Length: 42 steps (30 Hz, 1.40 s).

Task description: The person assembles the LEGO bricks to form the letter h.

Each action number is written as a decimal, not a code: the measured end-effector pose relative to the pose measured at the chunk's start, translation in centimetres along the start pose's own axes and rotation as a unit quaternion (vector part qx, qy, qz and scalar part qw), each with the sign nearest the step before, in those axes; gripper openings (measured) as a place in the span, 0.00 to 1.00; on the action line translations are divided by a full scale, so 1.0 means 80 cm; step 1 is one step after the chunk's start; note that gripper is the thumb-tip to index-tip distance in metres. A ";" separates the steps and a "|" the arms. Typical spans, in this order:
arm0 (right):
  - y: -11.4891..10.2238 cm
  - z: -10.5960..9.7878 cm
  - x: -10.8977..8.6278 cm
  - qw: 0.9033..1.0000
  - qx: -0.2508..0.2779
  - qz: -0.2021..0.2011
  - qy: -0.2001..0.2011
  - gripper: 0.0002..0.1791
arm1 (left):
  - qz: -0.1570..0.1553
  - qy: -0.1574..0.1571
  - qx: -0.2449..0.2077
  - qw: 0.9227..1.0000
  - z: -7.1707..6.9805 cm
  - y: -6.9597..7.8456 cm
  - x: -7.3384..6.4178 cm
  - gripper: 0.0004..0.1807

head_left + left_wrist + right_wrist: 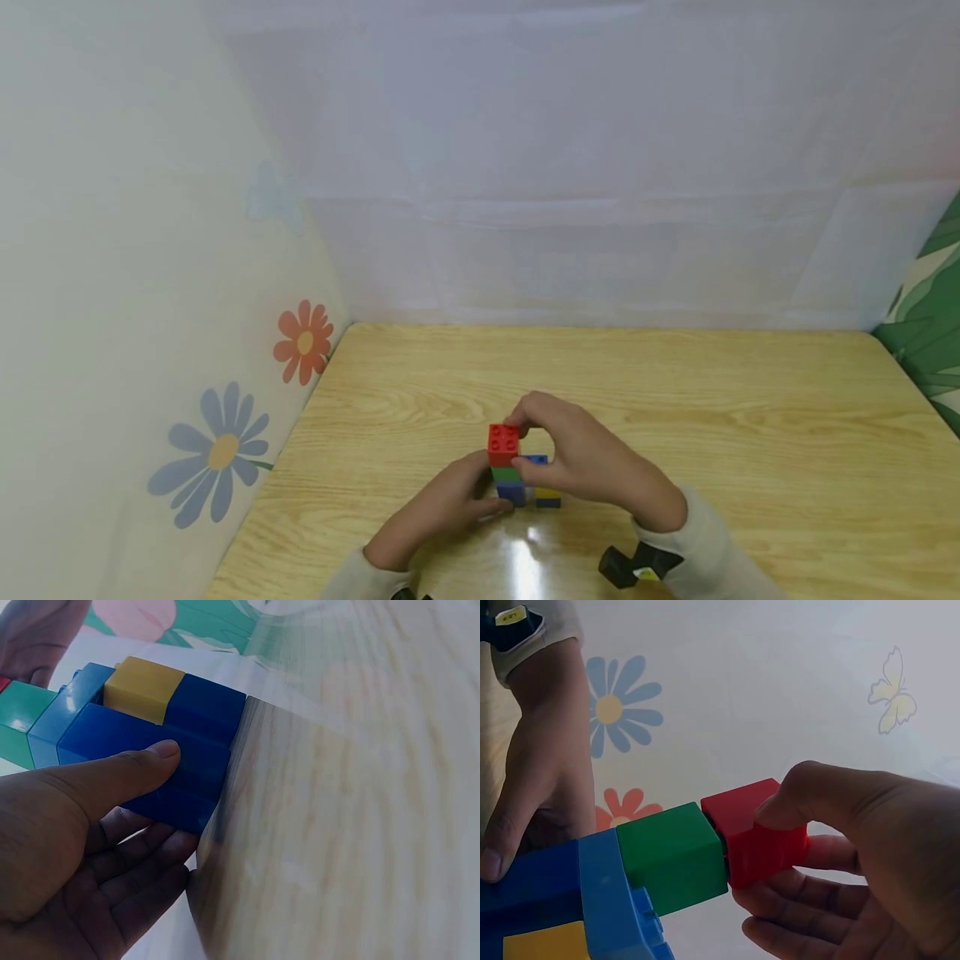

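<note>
A small tower of toy building bricks stands on the table. My left hand (453,500) grips its dark blue base brick (112,735), thumb on one face and fingers round the other side. Beside that base, a yellow brick (142,686) sits on another dark blue brick (206,709). A lighter blue brick (71,709) spans across both columns, and on it stands a green brick (671,859). At the top, my right hand (581,450) pinches a red brick (750,832) between thumb and fingers. A thin dark seam shows between red and green, with the red slightly tilted.
The wood-grain table (712,400) extends around the tower. A pale cloth (570,167) hangs behind it, and a wall with painted flowers (222,452) rises at the left. Black straps (637,565) sit at the wrists.
</note>
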State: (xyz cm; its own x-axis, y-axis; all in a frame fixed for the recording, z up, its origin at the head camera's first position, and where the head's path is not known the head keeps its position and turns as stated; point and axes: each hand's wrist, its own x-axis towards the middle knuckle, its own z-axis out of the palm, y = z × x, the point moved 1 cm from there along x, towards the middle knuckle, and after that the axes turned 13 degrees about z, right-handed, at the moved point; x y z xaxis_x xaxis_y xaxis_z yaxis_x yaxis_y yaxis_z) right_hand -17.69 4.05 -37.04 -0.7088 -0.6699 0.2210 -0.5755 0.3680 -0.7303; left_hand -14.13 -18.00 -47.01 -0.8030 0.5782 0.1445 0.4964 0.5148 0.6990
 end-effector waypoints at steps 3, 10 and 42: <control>-0.003 0.000 -0.001 1.000 -0.009 0.009 0.001 0.15 | 0.004 -0.001 0.000 1.000 0.000 0.000 0.000 0.27; -0.006 0.000 -0.002 1.000 -0.024 0.007 0.009 0.16 | 0.007 -0.001 0.002 1.000 -0.001 0.001 0.001 0.28; -0.003 0.003 0.000 0.999 -0.035 -0.011 0.025 0.14 | 0.004 0.004 0.001 1.000 -0.001 0.002 0.000 0.26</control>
State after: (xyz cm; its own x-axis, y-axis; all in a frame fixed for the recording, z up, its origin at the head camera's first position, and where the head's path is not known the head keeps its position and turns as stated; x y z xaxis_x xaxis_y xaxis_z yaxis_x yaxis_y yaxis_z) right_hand -17.50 3.80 -37.02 -0.7140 -0.6459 0.2703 -0.6173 0.3984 -0.6784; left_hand -14.05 -17.97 -46.80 -0.8017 0.5769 0.1562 0.5036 0.5113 0.6964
